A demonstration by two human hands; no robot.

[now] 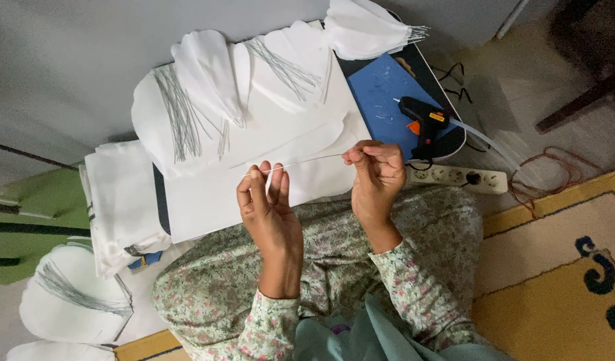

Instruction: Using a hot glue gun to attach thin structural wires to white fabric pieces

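Wire (301,162) between fingers; glue gun (422,120), petals (207,73) probably beyond.

Thin wire (301,162) looked metallic, smooth, pale. White petal pieces (207,73) far left appeared matt cloth with grey wire stems. Glue gun (422,120) right was black plastic, slightly glossy, on a matt blue mat (381,90).

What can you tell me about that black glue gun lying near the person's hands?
The glue gun is black plastic with an orange trigger. It lies on its side on a blue mat, handle pointing toward the person, with a clear glue stick jutting out to the right. Neither hand touches it; the right hand is nearest.
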